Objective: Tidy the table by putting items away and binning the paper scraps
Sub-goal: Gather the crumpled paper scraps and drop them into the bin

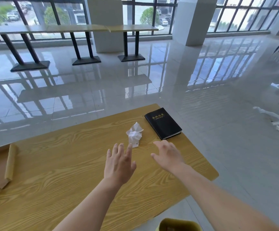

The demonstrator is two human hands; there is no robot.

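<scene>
Both hands extended, fingers spread — left hand just below crumpled paper, right hand near black notebook. Wooden table; yellow bin below its near edge.

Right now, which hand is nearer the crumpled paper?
Left. The left hand is at the near edge of the crumpled paper; the right hand is off to its right, nearer the black notebook.
</scene>
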